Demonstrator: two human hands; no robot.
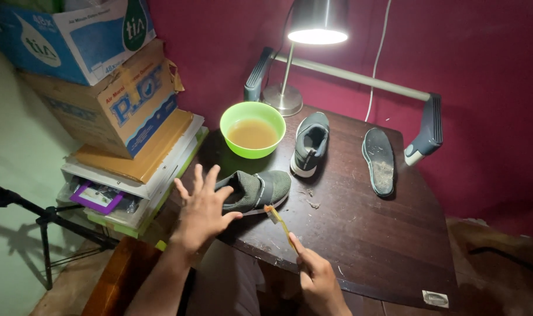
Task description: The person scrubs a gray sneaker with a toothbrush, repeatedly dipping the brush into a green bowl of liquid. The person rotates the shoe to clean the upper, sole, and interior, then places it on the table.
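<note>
With our left hand (pixel 203 209) spread open against the grey shoe (pixel 256 190) near the table's (pixel 371 240) front-left edge to steady it, our right hand (pixel 320 281) pinches a toothbrush (pixel 280 225), bristles meeting its sole.

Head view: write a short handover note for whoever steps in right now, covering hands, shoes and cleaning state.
Left hand: open, fingers spread, resting at the heel of the near grey shoe.
Right hand: grip shut on a yellow toothbrush, bristles at that shoe's sole edge.
Second shoe, insole and green bowl of murky water sit on the table.
Done: insole out.
Left: cannot tell how clean.
</note>
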